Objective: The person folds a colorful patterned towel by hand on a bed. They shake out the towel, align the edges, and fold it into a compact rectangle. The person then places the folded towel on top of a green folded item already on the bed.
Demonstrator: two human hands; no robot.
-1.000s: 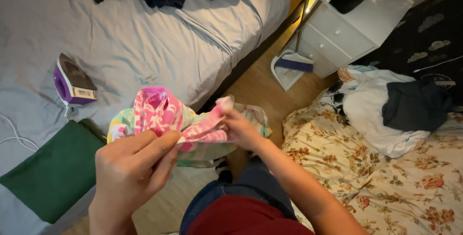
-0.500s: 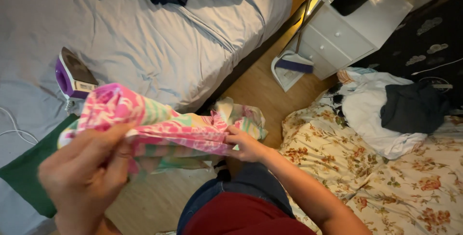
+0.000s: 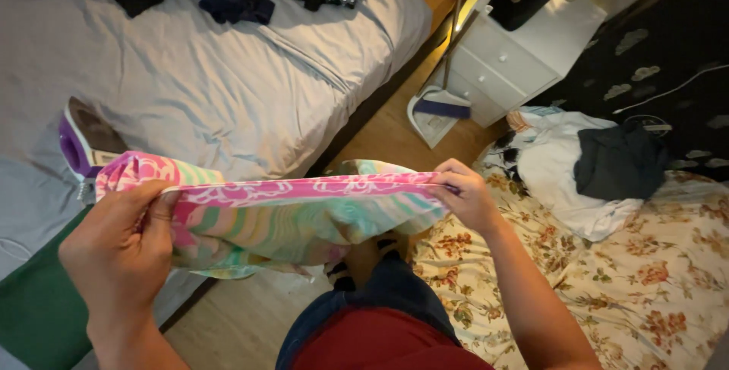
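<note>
- Left hand, at 8 o'clock in the head view: closed in a pinch on the left end of a pink-and-green patterned cloth, thumb over the folded edge.
- Right hand, at 3 o'clock of the cloth: fingers closed on its right end; the cloth is held taut and level between the two hands, above the person's lap and the wooden floor.
- Step in hand, as judged: the cloth is stretched along one edge, as in smoothing or folding. A next fold would call for the two ends to be brought together with the edges kept aligned.
- At 9 o'clock, just behind the left hand: a purple iron resting on the grey bed; a green mat lies below it.
- At 4 o'clock: a floral sheet bearing a heap of white and dark clothes.
- At 1 o'clock, farthest: a white drawer unit.
</note>
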